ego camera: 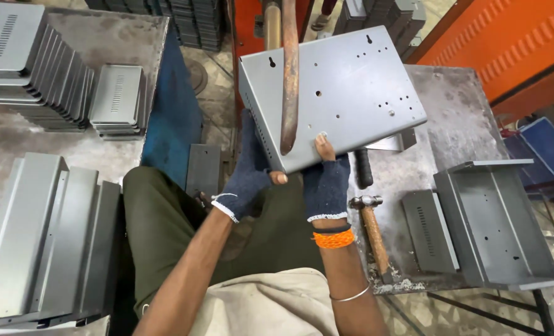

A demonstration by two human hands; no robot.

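A single head-worn camera looks steeply down from close above onto the person's lap, forearms and the grey metal worktop [451, 93] ahead.

Left hand [247, 180]: covered by a dark blue knitted fingerless glove with a white edging at the cuff and a loose white thread end; the fingertips stick out bare.
Right hand [325, 180]: the same kind of dark blue knitted fingerless glove, white trim at its cuff.
Right wrist, near the glove: a thick orange thread band [333, 239] with a thin dark band just above it.
Right forearm, nearer: a slim silver metal bangle [350, 296].
Arms: bare, no sleeves in view.
Legs: olive-green trousers [159, 224].
Torso: beige cloth garment [271, 305], possibly a shirt; only its lower part shows.
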